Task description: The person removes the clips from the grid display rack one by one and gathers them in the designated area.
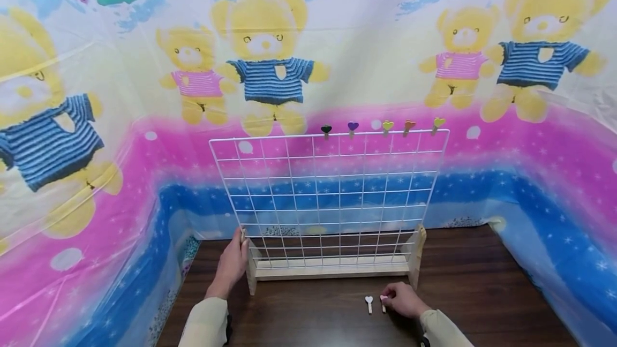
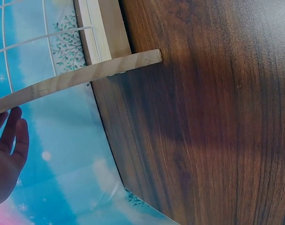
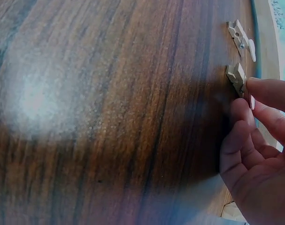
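A white wire grid rack [image 1: 328, 194] stands upright in a wooden base on the table. My left hand [image 1: 232, 264] holds the rack's left wooden leg [image 2: 76, 79] near its top, fingertips against the wood in the left wrist view. At the right front, my right hand [image 1: 406, 300] pinches a small wooden clothespin [image 3: 236, 77] with a pink heart, low over the tabletop, thumb and fingers at its heart end. Beside it lies another clothespin [image 1: 369, 304] with a white heart.
Several heart clothespins, among them a green one [image 1: 326, 130] and a purple one [image 1: 353, 127], are clipped along the grid's top wire, right of its middle. A bear-print cloth [image 1: 366, 58] hangs behind and around the dark wooden table [image 1: 308, 315].
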Tool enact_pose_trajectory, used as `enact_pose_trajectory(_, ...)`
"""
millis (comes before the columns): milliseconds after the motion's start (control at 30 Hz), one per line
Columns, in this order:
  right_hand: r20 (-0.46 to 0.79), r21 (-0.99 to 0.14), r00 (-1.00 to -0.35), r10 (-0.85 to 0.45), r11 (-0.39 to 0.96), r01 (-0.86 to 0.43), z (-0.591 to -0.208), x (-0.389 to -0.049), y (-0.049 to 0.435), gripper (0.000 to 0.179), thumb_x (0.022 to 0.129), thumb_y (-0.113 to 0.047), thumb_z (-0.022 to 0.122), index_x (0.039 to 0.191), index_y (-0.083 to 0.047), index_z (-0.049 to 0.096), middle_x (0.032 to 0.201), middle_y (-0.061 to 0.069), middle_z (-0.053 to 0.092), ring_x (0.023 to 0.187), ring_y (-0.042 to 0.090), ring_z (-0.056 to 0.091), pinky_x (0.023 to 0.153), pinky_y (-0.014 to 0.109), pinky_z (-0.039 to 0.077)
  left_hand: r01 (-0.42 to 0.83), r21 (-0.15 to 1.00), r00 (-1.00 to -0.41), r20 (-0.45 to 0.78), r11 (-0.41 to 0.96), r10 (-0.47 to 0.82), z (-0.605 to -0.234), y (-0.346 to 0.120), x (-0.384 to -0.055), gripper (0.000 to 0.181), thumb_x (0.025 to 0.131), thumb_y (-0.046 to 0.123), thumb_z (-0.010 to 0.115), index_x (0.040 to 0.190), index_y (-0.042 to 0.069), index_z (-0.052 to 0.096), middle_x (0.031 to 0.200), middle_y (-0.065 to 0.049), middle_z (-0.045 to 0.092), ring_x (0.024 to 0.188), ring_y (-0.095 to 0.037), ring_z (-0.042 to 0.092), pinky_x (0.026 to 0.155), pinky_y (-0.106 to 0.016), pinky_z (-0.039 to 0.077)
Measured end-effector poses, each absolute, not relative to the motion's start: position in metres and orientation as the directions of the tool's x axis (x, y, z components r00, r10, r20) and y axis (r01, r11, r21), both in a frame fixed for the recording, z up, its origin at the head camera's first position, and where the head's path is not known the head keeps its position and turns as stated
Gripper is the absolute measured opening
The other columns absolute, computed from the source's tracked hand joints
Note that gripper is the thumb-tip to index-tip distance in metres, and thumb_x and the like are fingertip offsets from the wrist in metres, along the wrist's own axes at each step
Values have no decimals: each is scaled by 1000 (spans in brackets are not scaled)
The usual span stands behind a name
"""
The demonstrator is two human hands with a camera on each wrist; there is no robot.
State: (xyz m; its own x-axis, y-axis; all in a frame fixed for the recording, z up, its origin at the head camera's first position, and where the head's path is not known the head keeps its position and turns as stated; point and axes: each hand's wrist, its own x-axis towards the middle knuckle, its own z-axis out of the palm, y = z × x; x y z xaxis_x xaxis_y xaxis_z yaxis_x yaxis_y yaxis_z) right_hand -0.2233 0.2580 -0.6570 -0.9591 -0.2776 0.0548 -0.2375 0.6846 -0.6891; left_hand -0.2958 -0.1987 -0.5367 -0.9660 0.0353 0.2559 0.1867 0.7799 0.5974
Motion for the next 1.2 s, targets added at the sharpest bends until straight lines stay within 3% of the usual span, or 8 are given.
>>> enact_pose_trajectory(300, 69, -647, -955, -288, 716, -263, -650, -223, 258, 5, 82, -17, 73, 83, -14, 69, 76, -11, 59, 69, 3, 52, 63, 26, 44, 172, 611, -973, 230, 772, 35, -538, -199, -296, 42, 103, 17, 39, 142, 5, 28, 121, -26, 55, 109, -41, 55, 86, -55, 43)
enact_pose_trajectory(433, 94, -648, -951, -295, 707, -284, -636, -221, 258, 10, 82, -15, 73, 88, -9, 69, 78, -8, 59, 70, 5, 54, 63, 26, 45, 167, 616, -974, 225, 770, 31, -538, -198, -296, 43, 103, 17, 39, 143, 6, 28, 122, -26, 55, 110, -41, 55, 87, -55, 43)
enact_pose_trajectory(633, 105, -683, -941, -322, 665, -303, -604, -216, 259, 15, 84, -8, 69, 98, -1, 67, 76, -7, 60, 66, 3, 53, 58, 24, 45, 160, 611, -974, 225, 775, 24, -537, -198, -296, 43, 103, 17, 40, 143, 6, 28, 120, -25, 56, 109, -40, 55, 86, -55, 43)
enact_pose_trajectory(1200, 280, -584, -883, -377, 663, -468, -485, -212, 239, 13, 87, -12, 69, 100, -15, 68, 83, -13, 59, 72, 2, 56, 62, 24, 49, 153, 605, -977, 211, 782, 28, -534, -198, -295, 45, 103, 17, 39, 144, 6, 26, 122, -27, 54, 110, -42, 54, 86, -56, 43)
